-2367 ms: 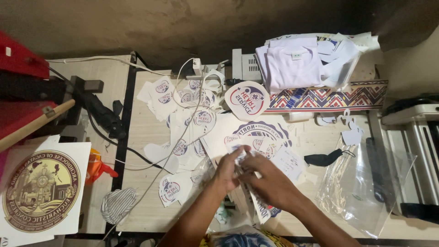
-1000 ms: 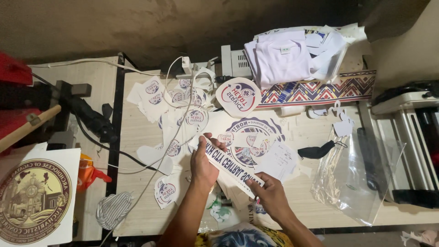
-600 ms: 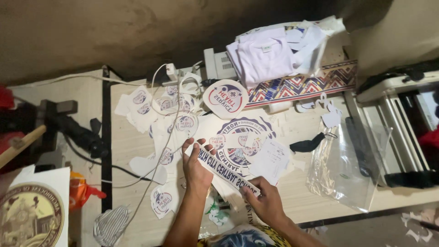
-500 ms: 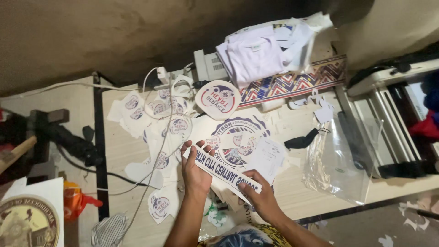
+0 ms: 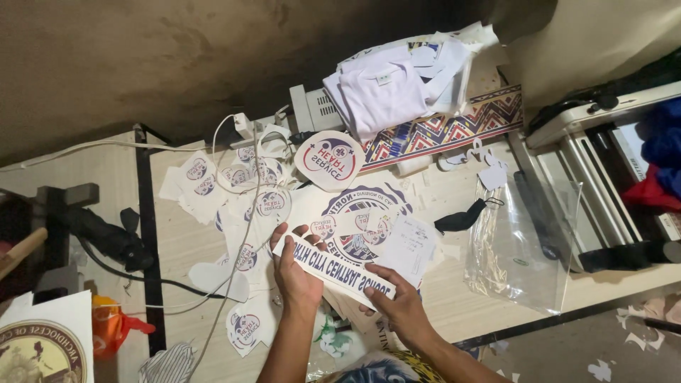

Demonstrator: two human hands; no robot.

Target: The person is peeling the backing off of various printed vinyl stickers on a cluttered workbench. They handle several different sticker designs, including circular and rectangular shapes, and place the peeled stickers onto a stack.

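At the far left, near the bottom edge, a white sheet with a round brown emblem [image 5: 39,351] is seen, and just beside it an orange bag [image 5: 113,328]. Above them a black cable [image 5: 128,273] is laid across the bench [image 5: 174,241]. Further right, many small white cut-outs [image 5: 202,177] with round blue and red prints are spread over the bench, some overlapping, and a white cord [image 5: 241,213] is run over them.

Near the middle, a long white strip [image 5: 333,273] with blue letters is held above the bench, tilted so that its left end is higher. The left hand [image 5: 294,273] is closed on the upper left end, with the thumb on top and the fingers [image 5: 284,234] under the strip. The right hand [image 5: 397,301] is closed on the lower right end, the thumb pressed on its edge. Under the strip a large round print [image 5: 362,220] is lying, and beside it a small white paper [image 5: 408,245]. Above these a round badge print [image 5: 328,159] is placed.

At the top, folded white shirts [image 5: 386,89] are piled on a patterned band [image 5: 454,128]. To the right a black mask [image 5: 461,216] is touching a clear plastic bag [image 5: 525,248]. At the far right a machine with a grey rail [image 5: 596,206] is standing, with blue and red cloth [image 5: 663,163] on it.
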